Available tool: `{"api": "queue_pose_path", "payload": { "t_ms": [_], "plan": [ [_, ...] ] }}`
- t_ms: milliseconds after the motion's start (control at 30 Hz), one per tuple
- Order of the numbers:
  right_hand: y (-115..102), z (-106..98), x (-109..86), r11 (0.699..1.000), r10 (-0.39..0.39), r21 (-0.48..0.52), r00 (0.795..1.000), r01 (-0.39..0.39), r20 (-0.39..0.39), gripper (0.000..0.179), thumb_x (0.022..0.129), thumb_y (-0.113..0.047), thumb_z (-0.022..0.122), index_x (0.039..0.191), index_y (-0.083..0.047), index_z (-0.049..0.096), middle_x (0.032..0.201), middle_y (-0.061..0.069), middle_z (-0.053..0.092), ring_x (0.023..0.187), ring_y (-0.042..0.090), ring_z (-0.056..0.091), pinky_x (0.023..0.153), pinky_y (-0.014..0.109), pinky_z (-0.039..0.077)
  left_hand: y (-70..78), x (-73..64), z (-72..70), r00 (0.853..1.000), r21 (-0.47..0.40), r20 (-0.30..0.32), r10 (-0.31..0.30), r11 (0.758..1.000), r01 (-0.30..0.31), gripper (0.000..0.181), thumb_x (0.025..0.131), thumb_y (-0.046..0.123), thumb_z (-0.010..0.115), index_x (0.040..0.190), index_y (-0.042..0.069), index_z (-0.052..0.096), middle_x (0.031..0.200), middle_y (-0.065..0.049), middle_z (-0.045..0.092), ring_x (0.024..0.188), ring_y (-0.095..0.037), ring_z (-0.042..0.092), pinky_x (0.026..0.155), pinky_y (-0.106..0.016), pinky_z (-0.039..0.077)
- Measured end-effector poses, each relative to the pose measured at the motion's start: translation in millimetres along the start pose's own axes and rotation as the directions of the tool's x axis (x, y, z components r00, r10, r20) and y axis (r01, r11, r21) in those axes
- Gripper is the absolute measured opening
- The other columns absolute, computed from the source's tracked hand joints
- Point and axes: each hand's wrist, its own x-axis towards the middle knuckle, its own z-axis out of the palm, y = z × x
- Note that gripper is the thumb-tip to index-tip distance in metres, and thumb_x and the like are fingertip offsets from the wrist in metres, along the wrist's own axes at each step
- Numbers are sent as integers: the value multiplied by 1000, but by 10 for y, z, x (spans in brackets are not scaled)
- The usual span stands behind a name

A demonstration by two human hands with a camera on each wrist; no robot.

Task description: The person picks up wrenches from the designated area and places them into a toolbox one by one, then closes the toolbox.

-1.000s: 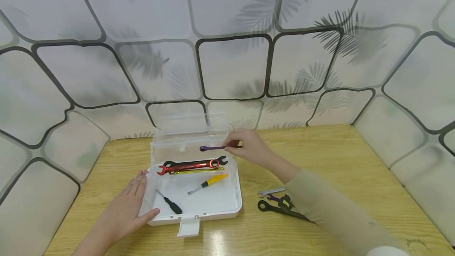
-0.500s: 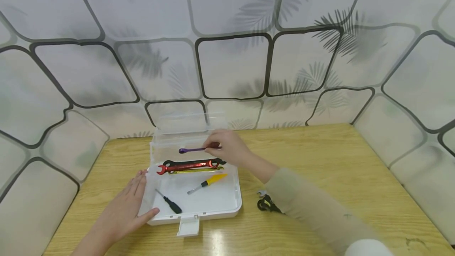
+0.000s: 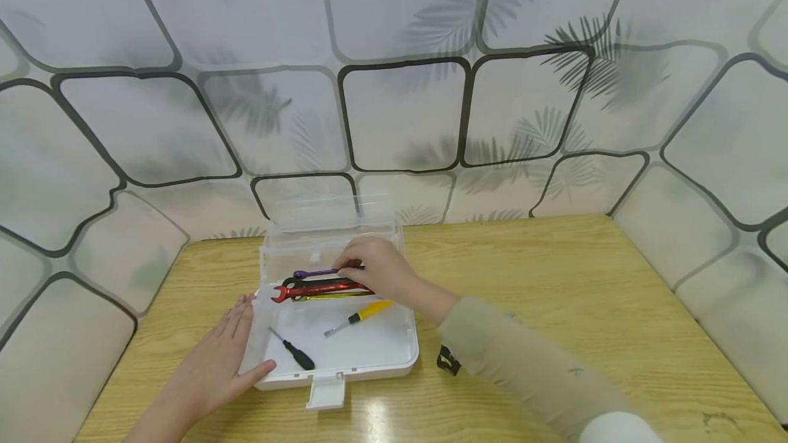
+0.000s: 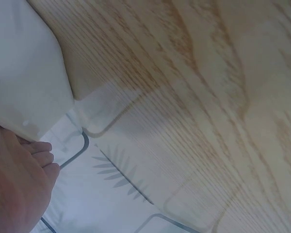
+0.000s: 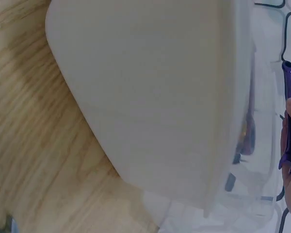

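Observation:
My right hand (image 3: 378,269) pinches a purple combination wrench (image 3: 314,273) over the back of the white toolbox (image 3: 394,368). In the right wrist view both ends of the purple wrench (image 5: 289,85) show beyond the fingers. Below it in the box lie a black wrench (image 3: 329,282), a red wrench (image 3: 314,289) and a thin yellow wrench (image 3: 329,297), their right ends behind my hand. A yellow-handled screwdriver (image 3: 372,309) and a black screwdriver (image 3: 300,357) lie nearer the front. My left hand (image 3: 215,351) rests against the box's left side with fingers extended.
The clear lid (image 3: 332,224) stands open at the back, near the patterned wall (image 3: 406,122). At the front the white latch (image 3: 326,394) hangs down. On the wooden table (image 3: 554,258), a black tool (image 3: 448,361) shows partly from under my right sleeve (image 3: 523,354).
My right hand has carried the purple wrench left and down toward the other wrenches. The right sleeve now covers more of the tools on the table. My left hand stays put.

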Motion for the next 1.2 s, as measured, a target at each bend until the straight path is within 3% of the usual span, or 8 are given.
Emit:
{"api": "queue_pose_path", "payload": {
  "t_ms": [100, 133, 233, 300, 367, 467, 900, 1200],
  "plan": [
    [3, 78, 7, 1000, 14, -8, 1000, -14, 13, 12, 98, -10, 76, 108, -11, 83, 108, 2, 81, 103, 18, 74, 93, 29, 62, -5, -4, 6, 1000, -5, 1, -4, 1000, 4, 108, 96, 65, 65, 158, -16, 31, 171, -31, 28, 157, -49, 33, 125, -63, 37],
    [4, 100, 7, 1000, 17, -9, 1000, -17, 22, 12, 99, -10, 76, 108, -10, 83, 109, 3, 80, 103, 19, 74, 93, 29, 62, -7, -5, 9, 1000, -9, 1, -4, 1000, 4, 108, 96, 65, 65, 159, -16, 31, 171, -31, 27, 157, -49, 33, 130, -58, 29],
    [13, 157, 0, 1000, 21, -16, 999, -21, 48, 13, 100, -9, 74, 110, -9, 82, 110, 4, 80, 105, 19, 74, 95, 29, 62, -11, -7, 10, 1000, -14, -1, -4, 1000, 4, 107, 96, 65, 65, 159, -15, 30, 172, -30, 26, 157, -49, 32, 133, -53, 23],
    [16, 180, -5, 1000, 20, -21, 999, -19, 51, 13, 100, -8, 73, 111, -9, 81, 111, 4, 79, 106, 19, 74, 95, 29, 62, -11, -5, 9, 1000, -15, 0, -2, 1000, 2, 107, 96, 64, 65, 159, -15, 30, 172, -30, 26, 157, -49, 32, 133, -54, 24],
    [18, 195, -4, 1000, 18, -27, 999, -17, 43, 14, 100, -7, 73, 111, -9, 81, 111, 4, 79, 106, 19, 73, 96, 28, 62, -10, -1, 6, 1000, -5, 1, -1, 1000, 1, 108, 96, 65, 65, 159, -16, 31, 171, -31, 27, 157, -49, 33, 127, -61, 34],
    [16, 210, 5, 999, 21, -49, 999, -19, 38, 15, 100, -6, 72, 112, -10, 81, 112, 3, 78, 108, 19, 73, 98, 28, 61, -10, 2, -1, 1000, 1, 3, 0, 1000, 0, 108, 96, 65, 66, 158, -16, 31, 171, -31, 28, 156, -50, 34, 122, -65, 40],
    [23, 248, 51, 990, 81, -123, 992, -70, 94, 19, 101, -4, 71, 116, -12, 81, 116, 2, 78, 113, 18, 72, 103, 30, 60, 0, -4, -6, 1000, -5, 5, 3, 1000, -3, 107, 95, 64, 66, 157, -16, 33, 170, -32, 29, 155, -51, 35, 121, -66, 40],
    [4, 269, 44, 978, 132, -169, 991, -124, 37, 23, 99, -1, 71, 115, -13, 82, 114, 0, 80, 109, 16, 73, 98, 26, 61, 6, -6, -1, 1000, 3, 8, 0, 1000, 0, 107, 95, 65, 66, 157, -17, 34, 169, -33, 30, 154, -51, 35, 122, -65, 40]
  ]
}}
